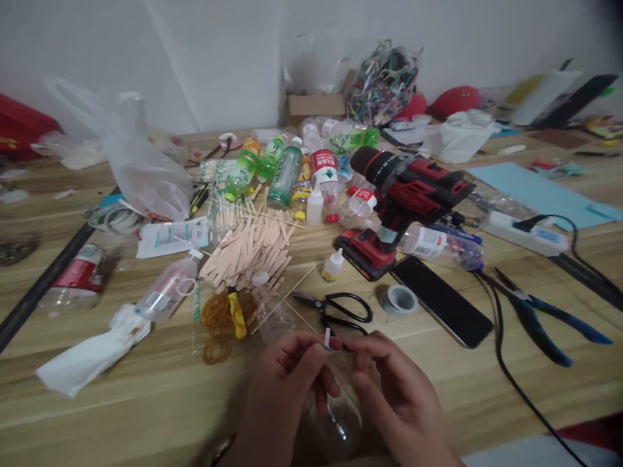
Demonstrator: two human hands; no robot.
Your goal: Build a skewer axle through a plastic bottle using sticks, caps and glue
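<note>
My left hand (pixel 298 373) is closed, its thumb and forefinger pinching at a small white strip (pixel 327 338) that stands upright. My right hand (pixel 396 389) curls around the other side of a clear plastic bottle (pixel 341 428), its forefinger reaching toward the strip beside a tiny dark bit. The bottle lies low between both palms; its see-through wall and my fingers make its outline hard to follow. Just beyond my hands are black-handled scissors (pixel 335 308) and another clear bottle (pixel 272 311).
Wooden sticks (pixel 253 250) form a heap behind rubber bands (pixel 219 318). A red cordless drill (pixel 389 207) stands right of several drink bottles (pixel 287 175). A phone (pixel 440 301), a wire spool (pixel 400 300), a glue bottle (pixel 333 266) and blue-handled pliers (pixel 540 318) lie to the right, near a black cable (pixel 511 376).
</note>
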